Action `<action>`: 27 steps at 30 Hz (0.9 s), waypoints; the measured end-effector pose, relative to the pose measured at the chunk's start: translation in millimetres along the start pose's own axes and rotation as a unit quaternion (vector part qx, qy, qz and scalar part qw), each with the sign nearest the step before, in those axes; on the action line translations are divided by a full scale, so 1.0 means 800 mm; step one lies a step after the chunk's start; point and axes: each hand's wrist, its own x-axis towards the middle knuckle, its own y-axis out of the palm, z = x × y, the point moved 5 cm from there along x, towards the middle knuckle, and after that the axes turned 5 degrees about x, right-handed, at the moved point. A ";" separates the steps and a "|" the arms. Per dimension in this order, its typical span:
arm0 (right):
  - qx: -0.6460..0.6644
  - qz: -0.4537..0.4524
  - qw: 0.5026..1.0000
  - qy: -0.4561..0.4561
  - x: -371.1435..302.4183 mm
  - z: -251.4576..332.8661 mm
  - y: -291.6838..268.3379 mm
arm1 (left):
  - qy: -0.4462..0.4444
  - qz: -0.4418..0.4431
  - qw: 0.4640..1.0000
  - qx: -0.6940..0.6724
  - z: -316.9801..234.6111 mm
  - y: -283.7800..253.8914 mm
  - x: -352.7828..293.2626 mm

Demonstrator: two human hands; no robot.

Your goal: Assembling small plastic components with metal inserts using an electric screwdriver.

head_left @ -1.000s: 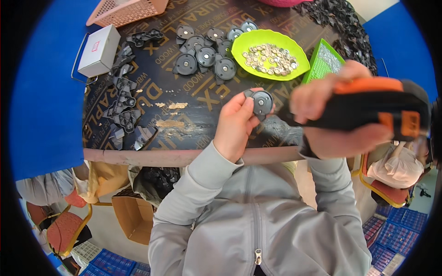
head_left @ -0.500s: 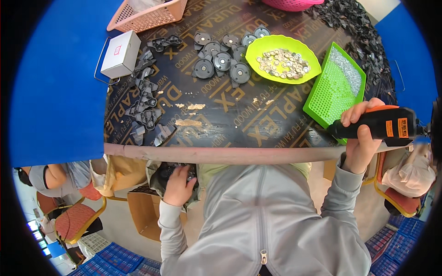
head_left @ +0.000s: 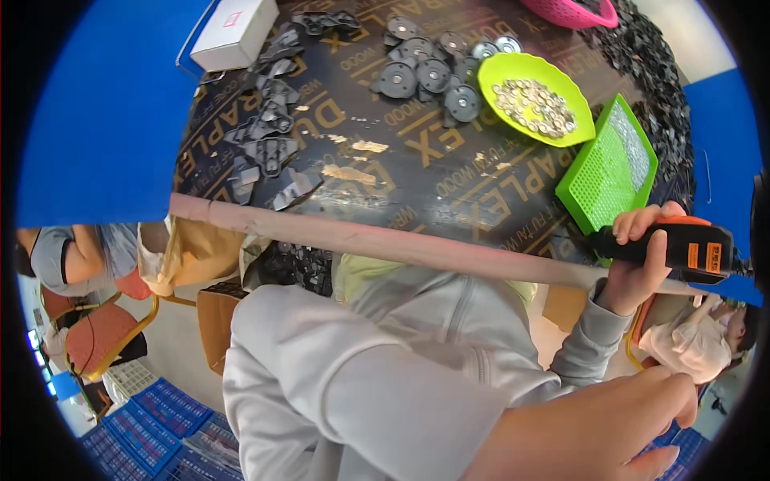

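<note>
My right hand (head_left: 635, 260) grips a black and orange electric screwdriver (head_left: 694, 250), held level at the table's right front edge, its tip near the green mesh tray (head_left: 597, 180). Across my body reaches my left arm, bringing my left hand (head_left: 589, 425) close up at the lower right. Its visible fingers are bent and apart, with nothing seen between them; part of the hand is beyond the lower edge. Below the table edge sits an open bag of black plastic parts (head_left: 301, 266). Small silvery round pieces (head_left: 533, 108) lie in a lime bowl (head_left: 573, 88).
Grey round-plated parts (head_left: 433, 74) stand grouped mid-table. Black brackets (head_left: 271, 152) line the left side, near a white box (head_left: 234, 34). A pink basket (head_left: 573, 12) and a heap of black parts (head_left: 646, 64) are at the far right. Other people sit on both sides.
My left hand has left the bag of black parts and swung across my body to the lower right. The view has tilted and shifted. My right hand still holds the electric screwdriver.
</note>
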 end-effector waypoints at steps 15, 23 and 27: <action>-0.014 -0.037 0.999 -0.021 -0.016 0.000 -0.020 | 0.236 -0.034 0.906 0.350 -0.017 -0.015 -0.016; -0.012 -0.056 0.998 -0.023 -0.013 0.005 -0.023 | 0.341 -0.043 0.731 0.589 -0.027 -0.009 -0.022; 0.010 -0.056 0.998 -0.030 -0.012 0.006 -0.021 | 0.326 -0.059 0.685 0.649 -0.023 -0.026 -0.049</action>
